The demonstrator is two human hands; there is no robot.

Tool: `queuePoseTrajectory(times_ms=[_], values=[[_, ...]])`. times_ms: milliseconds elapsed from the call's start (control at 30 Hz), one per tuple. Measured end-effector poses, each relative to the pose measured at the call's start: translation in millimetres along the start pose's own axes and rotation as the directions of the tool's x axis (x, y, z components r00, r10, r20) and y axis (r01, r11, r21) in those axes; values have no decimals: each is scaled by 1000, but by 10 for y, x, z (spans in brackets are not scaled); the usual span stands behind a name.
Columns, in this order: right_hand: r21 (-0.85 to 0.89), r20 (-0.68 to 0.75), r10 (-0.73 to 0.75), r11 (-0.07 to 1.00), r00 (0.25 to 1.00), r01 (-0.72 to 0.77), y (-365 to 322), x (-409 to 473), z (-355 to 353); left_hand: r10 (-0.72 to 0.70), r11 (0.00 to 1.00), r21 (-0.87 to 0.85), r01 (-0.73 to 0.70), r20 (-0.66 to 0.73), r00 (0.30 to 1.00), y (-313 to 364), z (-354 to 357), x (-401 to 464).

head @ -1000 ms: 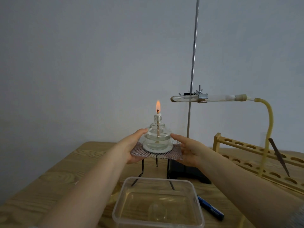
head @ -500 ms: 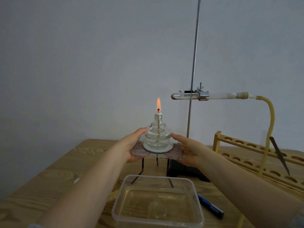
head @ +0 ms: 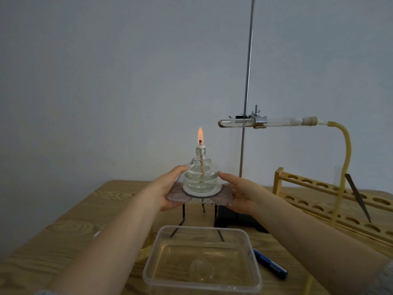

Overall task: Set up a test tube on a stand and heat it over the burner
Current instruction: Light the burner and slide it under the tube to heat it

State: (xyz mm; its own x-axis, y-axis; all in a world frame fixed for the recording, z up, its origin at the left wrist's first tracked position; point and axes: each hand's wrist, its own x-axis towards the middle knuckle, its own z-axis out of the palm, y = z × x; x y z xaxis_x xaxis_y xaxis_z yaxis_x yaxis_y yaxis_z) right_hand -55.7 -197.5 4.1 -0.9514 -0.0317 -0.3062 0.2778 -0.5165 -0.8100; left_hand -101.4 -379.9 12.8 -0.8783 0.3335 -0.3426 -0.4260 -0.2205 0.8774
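A lit glass spirit burner (head: 201, 177) with an orange flame (head: 200, 135) stands on a wire gauze (head: 223, 198) over a black tripod (head: 182, 218). My left hand (head: 168, 188) holds the gauze's left edge, thumb up by the glass. My right hand (head: 240, 192) holds the right edge. A test tube (head: 236, 123) lies horizontal in a metal clamp (head: 259, 121) on the stand rod (head: 247, 81). Its closed end is up and to the right of the flame, not over it. A stopper (head: 310, 120) joins the tube to a yellow hose (head: 347, 158).
A clear plastic container (head: 202, 262) holding water sits close in front of the tripod. A dark pen (head: 270, 267) lies to its right. A wooden test tube rack (head: 331, 196) stands at the right with a dark pointed tool (head: 357, 196). The stand's black base (head: 234, 220) sits behind the tripod.
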Motion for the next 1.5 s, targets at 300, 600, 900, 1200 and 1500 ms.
queuePoseTrajectory(times_ms=[300, 600, 900, 1200, 1500], values=[[9, -6, 7, 1000, 1000, -7, -1, 7, -5, -12, 999, 39, 12, -8, 1000, 11, -5, -1], [7, -16, 7, 1000, 1000, -7, -7, -53, 14, 9, 986, 165, 2, -67, 998, 18, -19, 11], [-17, -50, -8, 1000, 999, 8, -12, -99, 2, 104, 955, 293, -52, -166, 981, 0, -23, -67], [-122, -90, -58, 991, 994, 47, 3, -211, -51, 225, 877, 472, -92, -233, 946, -23, -99, -137], [-138, -143, -95, 988, 985, 75, 14, -440, -136, 333, 811, 572, -121, -282, 900, -148, 3, -408]])
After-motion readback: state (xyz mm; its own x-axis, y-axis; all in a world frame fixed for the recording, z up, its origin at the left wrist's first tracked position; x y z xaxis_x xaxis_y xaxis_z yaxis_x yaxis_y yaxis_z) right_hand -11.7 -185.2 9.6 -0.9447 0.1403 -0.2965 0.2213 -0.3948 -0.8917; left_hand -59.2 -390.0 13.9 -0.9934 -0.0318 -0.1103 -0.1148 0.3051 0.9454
